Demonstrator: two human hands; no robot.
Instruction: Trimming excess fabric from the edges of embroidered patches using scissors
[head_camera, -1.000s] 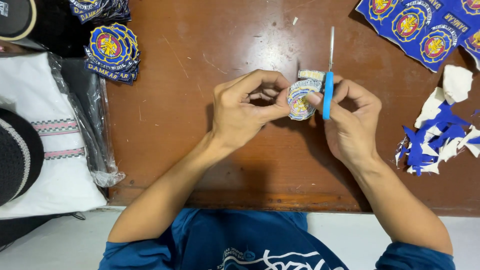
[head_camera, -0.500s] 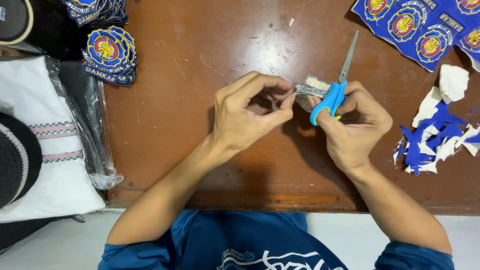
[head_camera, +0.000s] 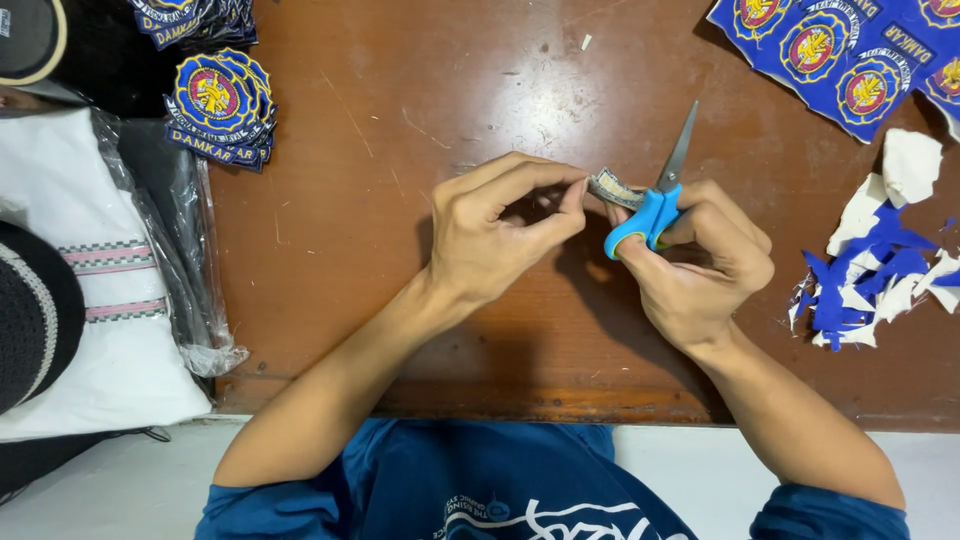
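Note:
My left hand (head_camera: 505, 230) pinches a small round embroidered patch (head_camera: 612, 189), seen almost edge-on, above the brown wooden table (head_camera: 400, 150). My right hand (head_camera: 700, 260) grips blue-handled scissors (head_camera: 655, 200) with the blades pointing up and to the right, right next to the patch. Both hands meet near the table's middle.
A stack of cut round blue patches (head_camera: 220, 105) lies at upper left, more above it. An uncut blue sheet of patches (head_camera: 840, 55) is at upper right. Blue and white fabric scraps (head_camera: 880, 260) pile at right. White folded cloth in plastic (head_camera: 90, 290) and dark caps sit left.
The scissors tilted from upright to leaning right, and the patch turned from face-on to nearly edge-on between my fingers. Hands stayed in place.

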